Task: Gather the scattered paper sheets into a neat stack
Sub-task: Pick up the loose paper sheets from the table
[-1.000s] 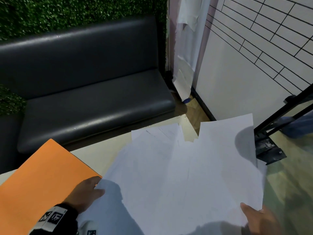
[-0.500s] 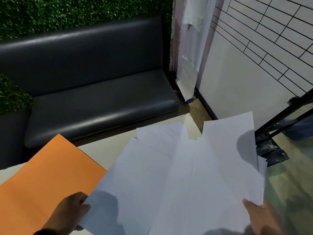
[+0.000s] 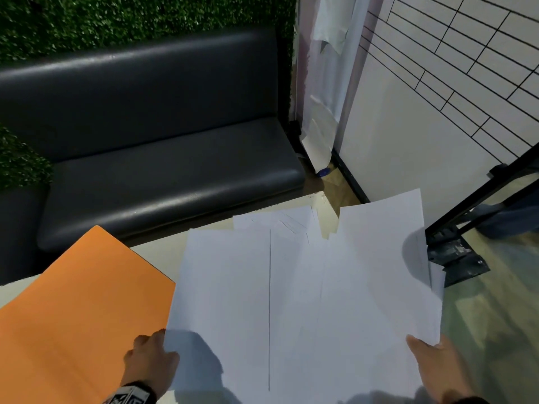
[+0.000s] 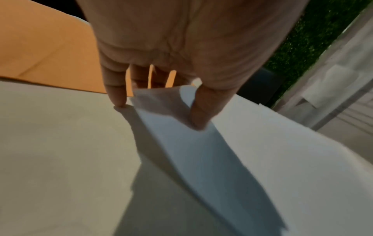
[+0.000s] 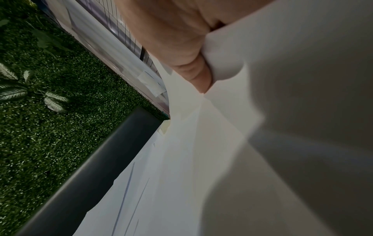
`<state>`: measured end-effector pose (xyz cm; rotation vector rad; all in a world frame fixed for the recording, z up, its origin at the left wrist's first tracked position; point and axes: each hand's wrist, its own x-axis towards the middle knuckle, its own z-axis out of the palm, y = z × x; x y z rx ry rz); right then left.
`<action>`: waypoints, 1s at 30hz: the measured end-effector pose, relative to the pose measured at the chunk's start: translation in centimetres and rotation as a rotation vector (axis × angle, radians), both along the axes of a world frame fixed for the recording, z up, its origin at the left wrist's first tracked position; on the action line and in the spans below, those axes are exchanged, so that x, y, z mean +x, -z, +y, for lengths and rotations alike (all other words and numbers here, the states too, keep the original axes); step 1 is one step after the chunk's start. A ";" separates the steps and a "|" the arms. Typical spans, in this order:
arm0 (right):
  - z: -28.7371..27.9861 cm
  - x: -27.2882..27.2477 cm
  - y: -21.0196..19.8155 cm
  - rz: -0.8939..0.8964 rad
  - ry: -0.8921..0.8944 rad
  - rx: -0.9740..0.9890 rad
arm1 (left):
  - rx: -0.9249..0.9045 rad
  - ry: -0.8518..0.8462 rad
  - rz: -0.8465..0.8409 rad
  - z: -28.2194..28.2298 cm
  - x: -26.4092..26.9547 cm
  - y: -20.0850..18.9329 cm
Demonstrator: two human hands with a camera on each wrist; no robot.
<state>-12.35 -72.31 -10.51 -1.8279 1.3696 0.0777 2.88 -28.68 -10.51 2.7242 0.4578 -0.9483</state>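
Observation:
Several white paper sheets (image 3: 306, 301) lie fanned and overlapping on the pale table (image 3: 154, 249), their far corners uneven. My left hand (image 3: 151, 360) is at the fan's near left edge; in the left wrist view my left hand (image 4: 161, 103) pinches a lifted corner of the sheets (image 4: 242, 151) between thumb and fingers. My right hand (image 3: 431, 363) grips the near right corner, thumb on top. In the right wrist view the thumb (image 5: 193, 75) presses on the sheets (image 5: 201, 159), which hide the other fingers.
An orange folder (image 3: 73, 310) lies on the table left of the papers, touching their edge. A black bench seat (image 3: 160, 176) runs behind the table under a green hedge wall (image 3: 116, 21). A black metal stand (image 3: 458, 249) is on the floor to the right.
The left sheets have swung round and closed up toward the right ones, narrowing the fan. My left hand slid toward me along the left edge. The right hand kept its grip.

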 end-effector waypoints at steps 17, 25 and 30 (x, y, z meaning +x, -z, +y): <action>-2.0 -1.2 2.4 0.120 0.078 -0.084 | 0.077 0.103 -0.093 -2.0 -1.3 1.6; -2.5 -1.4 0.4 0.187 0.046 -0.114 | 0.021 -0.064 -0.052 -2.3 -0.4 2.0; -2.5 -1.4 -0.1 0.153 0.056 -0.120 | -0.071 -0.157 0.017 -3.1 0.5 1.7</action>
